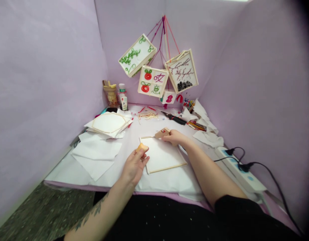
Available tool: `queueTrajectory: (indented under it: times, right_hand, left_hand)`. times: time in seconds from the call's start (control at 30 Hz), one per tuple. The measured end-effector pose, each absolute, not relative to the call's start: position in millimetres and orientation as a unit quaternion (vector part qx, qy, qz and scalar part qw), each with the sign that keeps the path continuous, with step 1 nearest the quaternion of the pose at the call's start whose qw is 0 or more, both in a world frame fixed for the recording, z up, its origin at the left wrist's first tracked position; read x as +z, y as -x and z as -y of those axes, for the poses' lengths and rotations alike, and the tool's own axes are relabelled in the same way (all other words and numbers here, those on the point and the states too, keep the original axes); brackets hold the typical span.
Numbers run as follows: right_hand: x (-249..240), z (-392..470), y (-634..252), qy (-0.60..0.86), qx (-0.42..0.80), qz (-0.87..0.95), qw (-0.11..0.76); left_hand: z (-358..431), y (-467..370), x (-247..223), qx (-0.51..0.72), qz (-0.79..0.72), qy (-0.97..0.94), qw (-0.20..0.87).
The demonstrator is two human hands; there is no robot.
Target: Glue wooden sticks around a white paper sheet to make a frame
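Note:
My left hand point(136, 164) pinches a small yellow-orange piece point(142, 147) over the left edge of a square panel. The panel point(164, 155) is white with thin wooden strips along its edges and lies flat on the table. At its far edge, my right hand point(172, 137) is wrapped round a light wooden-coloured tool point(162, 133), whose tip is near the top strip. A black cord runs from near the right wrist towards the power strip point(241, 170).
White papers and a framed hexagon sheet point(109, 123) lie at left. Jars point(111, 95) and a bottle point(123, 97) stand behind. Thin sticks point(148, 115), black-handled pliers point(178, 119) and crumpled paper point(208, 138) lie farther back. Decorated panels point(153, 81) hang above.

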State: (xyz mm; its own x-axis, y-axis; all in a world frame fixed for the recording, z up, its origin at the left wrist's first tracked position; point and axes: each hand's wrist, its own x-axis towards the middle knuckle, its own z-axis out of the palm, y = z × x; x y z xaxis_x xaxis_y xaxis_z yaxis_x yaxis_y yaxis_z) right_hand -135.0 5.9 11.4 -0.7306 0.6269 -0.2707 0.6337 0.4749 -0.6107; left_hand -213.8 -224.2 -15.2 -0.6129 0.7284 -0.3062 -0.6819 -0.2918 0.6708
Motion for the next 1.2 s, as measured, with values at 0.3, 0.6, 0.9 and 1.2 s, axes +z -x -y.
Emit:
queueTrajectory:
  times: [0.3, 0.6, 0.9, 1.2]
  right_hand:
    - [14.9, -5.5, 132.0, -0.376, -0.364, -0.852, 0.001]
    - [16.9, -4.8, 130.7, -0.381, -0.370, -0.847, 0.000]
    - [14.1, -6.5, 133.0, -0.373, -0.360, -0.855, 0.009]
    - [15.1, -4.7, 133.5, -0.375, -0.351, -0.858, 0.013]
  left_hand:
    - [224.6, 213.1, -16.9, 0.806, -0.399, -0.037, 0.435]
    - [224.6, 212.6, -15.6, 0.806, -0.400, -0.034, 0.434]
    - [224.2, 213.5, -16.6, 0.804, -0.402, -0.037, 0.436]
    - [223.8, 214.0, -17.5, 0.805, -0.403, -0.033, 0.434]
